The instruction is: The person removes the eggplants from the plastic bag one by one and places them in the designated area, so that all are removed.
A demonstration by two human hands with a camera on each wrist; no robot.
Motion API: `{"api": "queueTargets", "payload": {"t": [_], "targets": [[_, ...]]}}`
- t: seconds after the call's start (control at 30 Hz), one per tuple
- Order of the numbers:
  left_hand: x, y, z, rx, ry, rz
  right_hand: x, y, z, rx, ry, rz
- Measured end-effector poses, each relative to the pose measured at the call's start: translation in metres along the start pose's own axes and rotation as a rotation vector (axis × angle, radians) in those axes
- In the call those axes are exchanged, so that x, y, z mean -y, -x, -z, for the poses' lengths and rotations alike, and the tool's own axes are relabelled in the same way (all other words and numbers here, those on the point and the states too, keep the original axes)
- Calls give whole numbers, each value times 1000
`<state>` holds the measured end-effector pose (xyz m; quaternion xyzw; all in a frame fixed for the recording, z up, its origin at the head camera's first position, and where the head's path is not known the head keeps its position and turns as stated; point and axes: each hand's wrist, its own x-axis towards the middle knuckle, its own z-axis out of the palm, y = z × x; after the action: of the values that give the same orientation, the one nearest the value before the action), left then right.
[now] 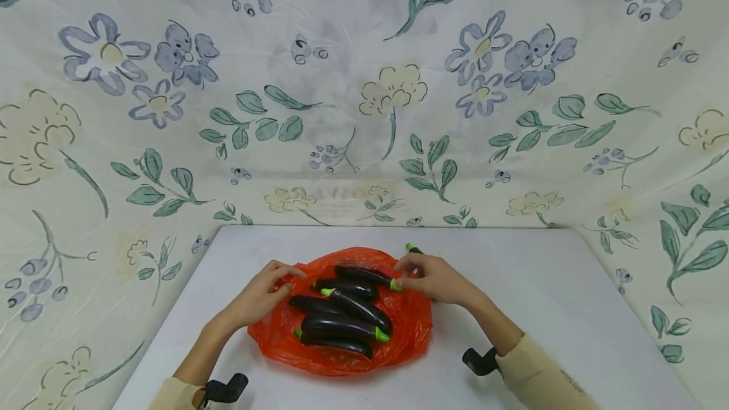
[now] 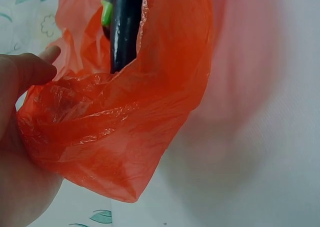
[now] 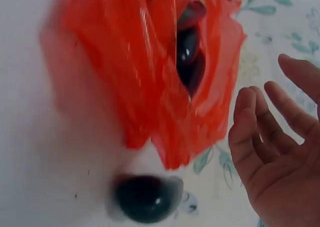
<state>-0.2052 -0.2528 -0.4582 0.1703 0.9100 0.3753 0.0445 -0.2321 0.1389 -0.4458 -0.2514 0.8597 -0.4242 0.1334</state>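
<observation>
Several dark purple eggplants with green stem ends lie in an opened-out red plastic bag on the white table. At the bag's left rim is my left hand, its fingers loosely bent, with the red film lying against the palm in the left wrist view. My right hand hovers at the upper right rim, close to one eggplant's green stem end. In the right wrist view its fingers are spread beside the bag and hold nothing. Another eggplant lies outside the bag, mostly hidden behind my right hand in the head view.
The white table reaches out on both sides of the bag. Behind and beside it hangs a flower-patterned cloth. Black camera mounts stick out from both wrists near the beige sleeves.
</observation>
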Motion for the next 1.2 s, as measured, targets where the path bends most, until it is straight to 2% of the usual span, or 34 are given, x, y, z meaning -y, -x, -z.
{"api": "queueTargets", "payload": {"t": [0.2,0.4,0.73,1.2], "targets": [[0,-1,0,2,5,-5,14,-4,-23,130,4,57],[0,0,-1,7,-1,24,18,-6,-43,211,-9,41],[1,0,0,3,10,50,23,-6,-63,245,79,-23],[2,2,1,-3,3,27,23,-7,-64,255,106,-18]]}}
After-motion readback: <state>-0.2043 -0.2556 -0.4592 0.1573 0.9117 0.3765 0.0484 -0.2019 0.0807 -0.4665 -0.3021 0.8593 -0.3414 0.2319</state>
